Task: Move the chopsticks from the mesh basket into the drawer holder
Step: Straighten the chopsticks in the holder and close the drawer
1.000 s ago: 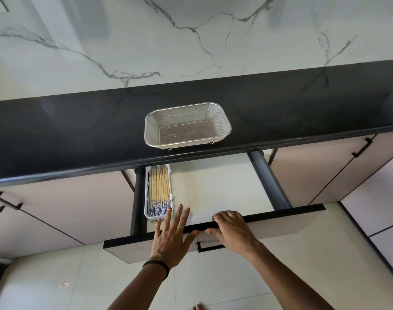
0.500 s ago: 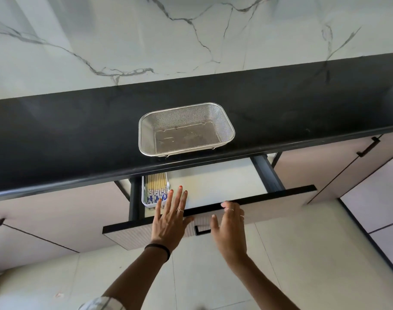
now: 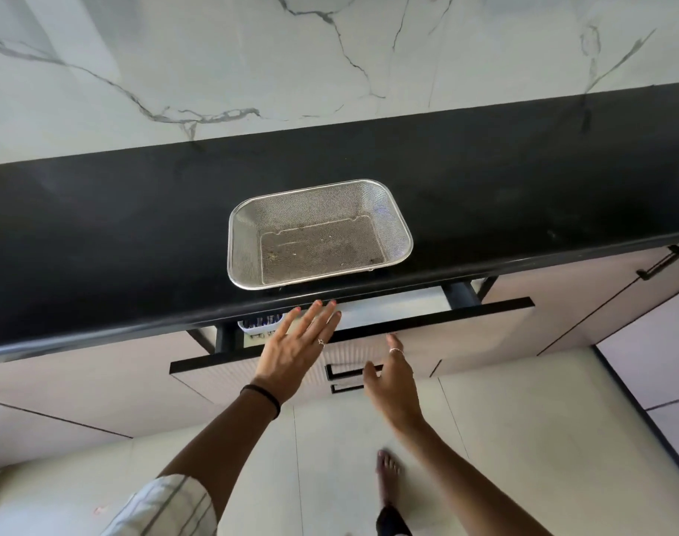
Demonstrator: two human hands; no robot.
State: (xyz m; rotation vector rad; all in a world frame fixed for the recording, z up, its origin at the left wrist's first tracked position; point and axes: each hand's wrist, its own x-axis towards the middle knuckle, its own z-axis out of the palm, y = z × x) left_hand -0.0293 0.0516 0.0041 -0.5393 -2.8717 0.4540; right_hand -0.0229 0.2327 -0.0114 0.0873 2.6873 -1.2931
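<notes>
Both hands have pushed the drawer (image 3: 426, 334) most of the way shut since the earlier frames: the left hand (image 3: 297, 352) is flat with fingers spread wide, holding nothing, over the drawer's front edge, and the right hand (image 3: 392, 381) is open and empty just in front of the drawer handle (image 3: 349, 371). Only the patterned ends of the chopsticks (image 3: 261, 323) show, lying in the white holder (image 3: 252, 330) at the drawer's left corner, just under the worktop (image 3: 98, 245) edge. With the mesh basket (image 3: 249, 241) bare near the worktop's front edge, the transfer looks done, and only closing the last gap seems left.
</notes>
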